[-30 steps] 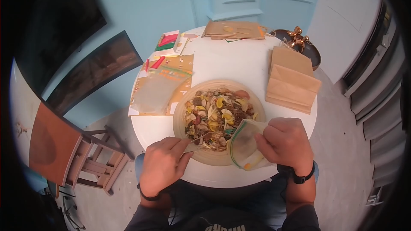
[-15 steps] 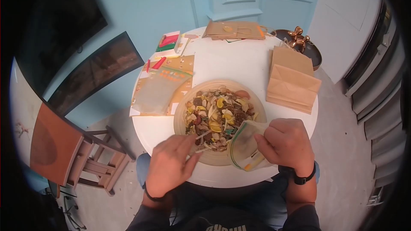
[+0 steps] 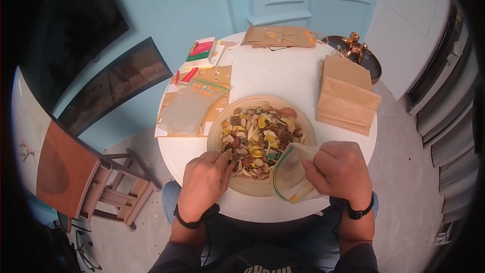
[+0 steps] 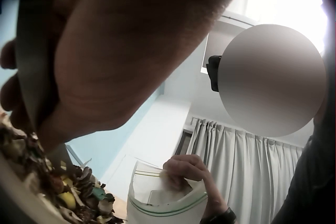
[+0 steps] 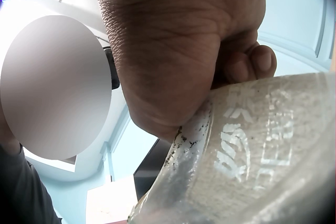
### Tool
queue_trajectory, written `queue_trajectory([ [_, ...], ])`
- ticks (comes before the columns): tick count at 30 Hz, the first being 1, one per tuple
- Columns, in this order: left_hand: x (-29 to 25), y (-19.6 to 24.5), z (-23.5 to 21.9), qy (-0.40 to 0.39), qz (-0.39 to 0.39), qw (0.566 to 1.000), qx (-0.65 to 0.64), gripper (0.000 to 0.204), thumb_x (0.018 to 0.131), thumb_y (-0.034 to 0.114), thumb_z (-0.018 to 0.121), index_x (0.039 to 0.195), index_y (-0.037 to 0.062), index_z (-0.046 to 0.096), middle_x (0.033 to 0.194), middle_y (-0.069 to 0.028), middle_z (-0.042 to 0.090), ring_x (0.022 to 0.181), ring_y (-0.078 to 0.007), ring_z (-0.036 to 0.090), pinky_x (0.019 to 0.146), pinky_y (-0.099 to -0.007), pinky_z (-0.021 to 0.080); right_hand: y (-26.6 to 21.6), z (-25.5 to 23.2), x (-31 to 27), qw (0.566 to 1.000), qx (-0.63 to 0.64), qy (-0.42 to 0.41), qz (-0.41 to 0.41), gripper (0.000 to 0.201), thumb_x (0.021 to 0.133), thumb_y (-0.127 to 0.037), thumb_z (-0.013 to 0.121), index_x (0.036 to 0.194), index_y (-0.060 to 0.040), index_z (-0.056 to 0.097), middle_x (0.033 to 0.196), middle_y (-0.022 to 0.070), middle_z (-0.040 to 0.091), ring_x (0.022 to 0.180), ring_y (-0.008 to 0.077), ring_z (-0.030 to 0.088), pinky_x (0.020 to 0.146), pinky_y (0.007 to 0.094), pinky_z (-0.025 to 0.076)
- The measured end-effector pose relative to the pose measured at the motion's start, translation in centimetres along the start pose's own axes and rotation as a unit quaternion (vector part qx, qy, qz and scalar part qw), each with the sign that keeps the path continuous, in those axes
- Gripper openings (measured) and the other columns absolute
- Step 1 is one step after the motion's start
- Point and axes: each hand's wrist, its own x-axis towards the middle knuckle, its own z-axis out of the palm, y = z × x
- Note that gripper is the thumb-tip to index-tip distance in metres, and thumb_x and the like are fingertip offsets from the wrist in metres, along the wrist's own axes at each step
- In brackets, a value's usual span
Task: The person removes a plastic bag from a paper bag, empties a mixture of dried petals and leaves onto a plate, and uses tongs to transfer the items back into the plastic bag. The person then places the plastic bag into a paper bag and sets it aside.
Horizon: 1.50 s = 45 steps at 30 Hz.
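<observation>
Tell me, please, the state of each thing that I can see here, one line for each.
Left hand: gripping tongs, low over the mix
Right hand: gripping the held plastic bag
Held plastic bag: open, something yellow inside
Bowl: filled with dried mix
Other plastic bag: lying flat
Near paper bags: lying flat
Far paper bags: lying flat
Curtain: hanging in folds

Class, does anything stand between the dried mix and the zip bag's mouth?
Nothing visible does: the right hand holds the zip bag over the plate edge, its green-lined mouth right beside the dried mix.
</observation>
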Motion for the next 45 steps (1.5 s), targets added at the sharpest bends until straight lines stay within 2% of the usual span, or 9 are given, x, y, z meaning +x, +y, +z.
queue_trajectory([
  [6,-0.1,-0.2,-0.3,0.013,-0.005,1.0,-0.001,0.024,0.091,0.01,0.088,0.112,0.0012,0.082,0.09,-0.0162,0.077,0.086,-0.0404,0.076,0.076,-0.05,0.06,0.0,-0.1,0.0,1.0,0.001,0.001,0.002,0.039,0.091,-0.013,0.086,0.067,-0.0081,0.056,0.064,0.0068,0.056,0.056,0.0295,0.061,0.053,0.0432,0.05],
  [15,-0.6,-0.2,-1.9,0.04,-0.055,0.996,-0.053,0.022,0.094,0.008,0.087,0.113,-0.0008,0.083,0.094,-0.0192,0.08,0.084,-0.0415,0.077,0.074,-0.0463,0.059,0.2,0.0,-0.2,1.0,0.009,0.002,0.003,0.038,0.091,-0.013,0.086,0.067,-0.0082,0.056,0.065,0.0074,0.057,0.058,0.0301,0.062,0.054,0.0438,0.05],
  [21,-1.4,1.6,-2.2,0.046,0.003,0.987,-0.153,0.025,0.093,0.008,0.088,0.114,-0.0039,0.081,0.091,-0.02,0.078,0.082,-0.0412,0.076,0.074,-0.047,0.06,0.2,0.4,-0.1,1.0,0.011,-0.002,0.007,0.037,0.092,-0.014,0.085,0.067,-0.0083,0.058,0.066,0.0075,0.058,0.06,0.0307,0.064,0.055,0.0438,0.051],
  [24,-1.4,3.6,-1.7,0.012,0.071,0.983,-0.17,0.03,0.093,0.008,0.088,0.12,-0.0023,0.081,0.096,-0.0191,0.079,0.085,-0.0412,0.077,0.076,-0.0472,0.061,0.0,0.3,-0.1,1.0,0.004,0.0,0.006,0.037,0.092,-0.014,0.086,0.067,-0.0085,0.058,0.066,0.0073,0.058,0.059,0.0308,0.064,0.054,0.044,0.051],
  [27,-1.1,4.6,-1.8,-0.015,0.061,0.987,-0.151,0.036,0.092,0.011,0.089,0.125,-0.0004,0.08,0.102,-0.0187,0.08,0.09,-0.0416,0.078,0.078,-0.0481,0.062,0.0,0.1,-0.1,1.0,-0.002,-0.003,0.01,0.037,0.091,-0.014,0.086,0.067,-0.0085,0.058,0.065,0.0072,0.057,0.058,0.0308,0.063,0.054,0.0442,0.05],
  [33,-1.8,1.1,-2.9,0.016,-0.001,0.999,-0.045,0.041,0.089,0.016,0.091,0.125,0.0,0.08,0.105,-0.0184,0.08,0.094,-0.0424,0.078,0.08,-0.0494,0.062,0.2,-0.3,-0.1,1.0,0.0,0.007,0.01,0.038,0.089,-0.013,0.088,0.067,-0.008,0.057,0.064,0.0077,0.055,0.057,0.0306,0.061,0.053,0.0444,0.05],
  [37,-2.0,-0.3,-3.4,-0.022,-0.034,0.999,-0.014,0.039,0.089,0.016,0.091,0.124,0.0002,0.081,0.105,-0.0182,0.081,0.093,-0.042,0.079,0.081,-0.049,0.063,0.2,-0.1,-0.1,1.0,0.002,0.008,0.006,0.038,0.089,-0.012,0.088,0.067,-0.0076,0.056,0.064,0.008,0.055,0.057,0.0308,0.061,0.053,0.0444,0.05],
  [43,-1.9,-1.0,-2.4,-0.089,-0.024,0.996,0.015,0.037,0.088,0.017,0.091,0.12,0.0003,0.082,0.105,-0.0179,0.082,0.092,-0.0412,0.078,0.08,-0.0498,0.062,0.0,0.1,0.1,1.0,0.003,0.0,0.005,0.039,0.088,-0.011,0.087,0.066,-0.0077,0.056,0.064,0.008,0.055,0.056,0.0307,0.061,0.053,0.0442,0.05],
  [45,-1.9,-1.2,-2.2,-0.085,-0.025,0.996,0.022,0.034,0.088,0.016,0.09,0.118,0.0011,0.082,0.104,-0.0174,0.083,0.091,-0.0409,0.078,0.08,-0.0499,0.062,-0.1,0.2,0.2,1.0,-0.001,0.002,0.001,0.039,0.088,-0.011,0.087,0.066,-0.0076,0.055,0.064,0.0079,0.055,0.056,0.0305,0.061,0.053,0.0441,0.05],
])
